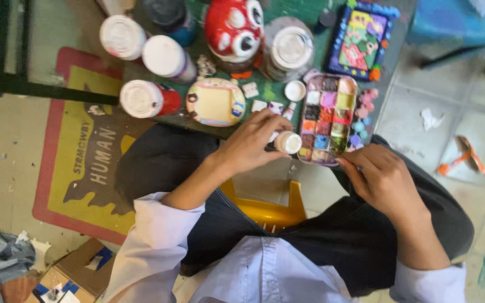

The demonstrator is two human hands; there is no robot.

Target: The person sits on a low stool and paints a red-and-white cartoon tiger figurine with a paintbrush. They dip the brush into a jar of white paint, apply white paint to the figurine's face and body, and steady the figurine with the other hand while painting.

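Left hand (254, 147) grips white bottle (286, 142) beside paint palette (328, 119).

Pale tiled floor (467, 112), red-bordered yellow mat (79, 168), yellow stool (270, 210), cardboard box (79, 272)

A many-coloured paint palette (328, 119) sits right of centre; a red-and-white figurine (234, 28) stands top centre; a yellow stool (269, 212) shows below; a red-bordered yellow mat (79, 163) lies left.

Four white-lidded paint jars (123, 36) stand at the upper left of the frame, one small white bottle (287, 142), one paint palette (328, 119), one red mask (234, 27), two hands (251, 143).
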